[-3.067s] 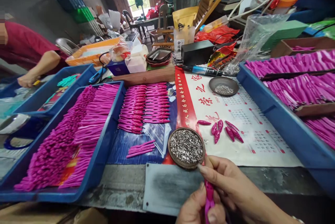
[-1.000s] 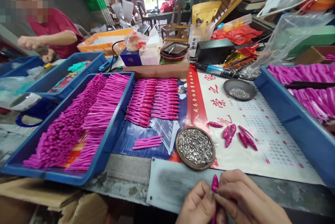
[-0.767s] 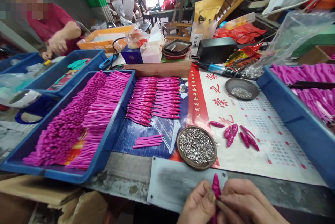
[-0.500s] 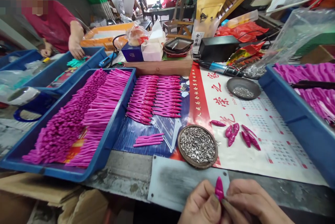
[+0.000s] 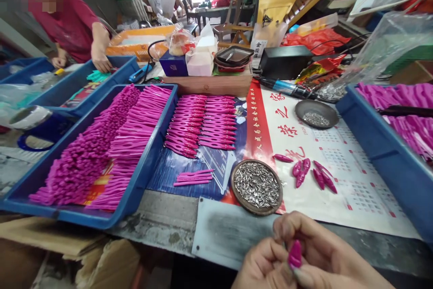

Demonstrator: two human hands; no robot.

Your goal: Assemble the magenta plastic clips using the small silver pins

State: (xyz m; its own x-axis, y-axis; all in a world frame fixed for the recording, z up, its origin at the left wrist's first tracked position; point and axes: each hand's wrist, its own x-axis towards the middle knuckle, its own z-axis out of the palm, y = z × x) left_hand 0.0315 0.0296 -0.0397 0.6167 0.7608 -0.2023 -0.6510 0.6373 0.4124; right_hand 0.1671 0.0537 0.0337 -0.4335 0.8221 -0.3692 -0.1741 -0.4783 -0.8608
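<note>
Piece [image 5: 295, 252], magenta, lies between the fingers of the left hand [image 5: 263, 265] and right hand [image 5: 326, 253], both pinching it, neither nearer; its visible tip points towards 12 o'clock. At 11 o'clock, a dish [image 5: 260, 211] holds metal pins [image 5: 255, 184]; at 10, a tray [image 5: 79, 220] holds strips [image 5: 138, 132].

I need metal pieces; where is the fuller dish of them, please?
In the head view, the fuller dish sits right of centre, at the far edge of the grey plate, left of the loose magenta pieces.

Bare hands [image 5: 321, 250]; right wrist [image 5: 361, 273] uncovered; fingers [image 5: 301, 223] rounded, nail detail blurred.
</note>
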